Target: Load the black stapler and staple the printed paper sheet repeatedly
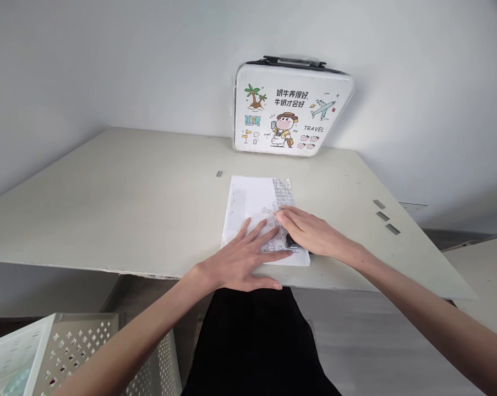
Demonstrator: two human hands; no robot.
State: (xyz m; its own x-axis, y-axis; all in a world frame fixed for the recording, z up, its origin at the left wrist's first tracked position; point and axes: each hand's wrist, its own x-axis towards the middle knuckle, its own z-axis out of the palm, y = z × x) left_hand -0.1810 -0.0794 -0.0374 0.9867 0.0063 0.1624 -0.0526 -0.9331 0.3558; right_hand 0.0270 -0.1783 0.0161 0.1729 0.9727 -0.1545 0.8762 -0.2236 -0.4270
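Observation:
My left hand [250,258] lies flat with fingers spread over the lower part of some printed sheets of paper [248,198] near the table's front edge. At the sheets' right side, my right hand [310,231] is closed over a small black stapler [291,241], which it mostly covers. Only the stapler's dark, shiny near end shows, against the paper's lower right part. Small dense print runs down the right side of the top sheet, partly under my fingers.
A white cartoon-printed case [289,110] stands against the wall behind the papers. Several short grey staple strips [382,216] lie on the pale table [128,192], mostly at the right. A white perforated basket [78,344] stands below, left.

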